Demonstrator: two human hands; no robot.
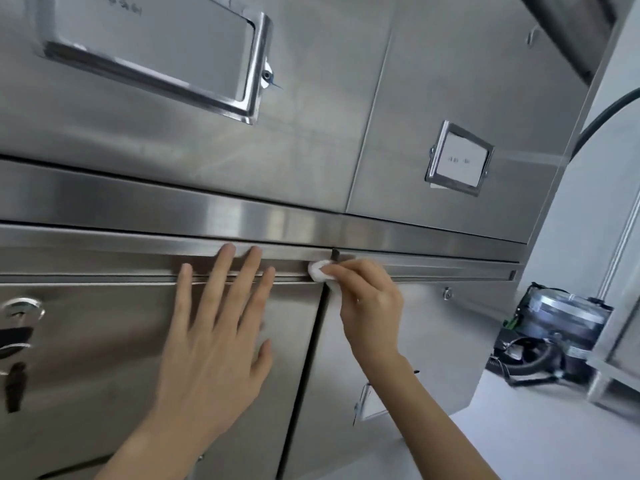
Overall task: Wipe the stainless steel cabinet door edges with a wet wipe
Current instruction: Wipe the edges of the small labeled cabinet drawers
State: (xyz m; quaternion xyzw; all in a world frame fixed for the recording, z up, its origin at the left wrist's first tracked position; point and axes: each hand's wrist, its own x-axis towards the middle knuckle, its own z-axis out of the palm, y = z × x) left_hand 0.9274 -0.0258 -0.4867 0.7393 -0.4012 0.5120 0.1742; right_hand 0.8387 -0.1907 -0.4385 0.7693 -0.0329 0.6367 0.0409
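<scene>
Two hands up: my left hand (221, 327) lies open on the door (104, 341). My right hand (367, 299) pinches the wipe (318, 270) at the door's top edge. At 3 o'clock sits a cabled device (550, 332).

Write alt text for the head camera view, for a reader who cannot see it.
A person's right hand presses a bunched white wet wipe against the top edge of a stainless steel cabinet door, at the seam between two doors. The left hand lies flat and open on the left door. Label holders sit on the panels above.
</scene>
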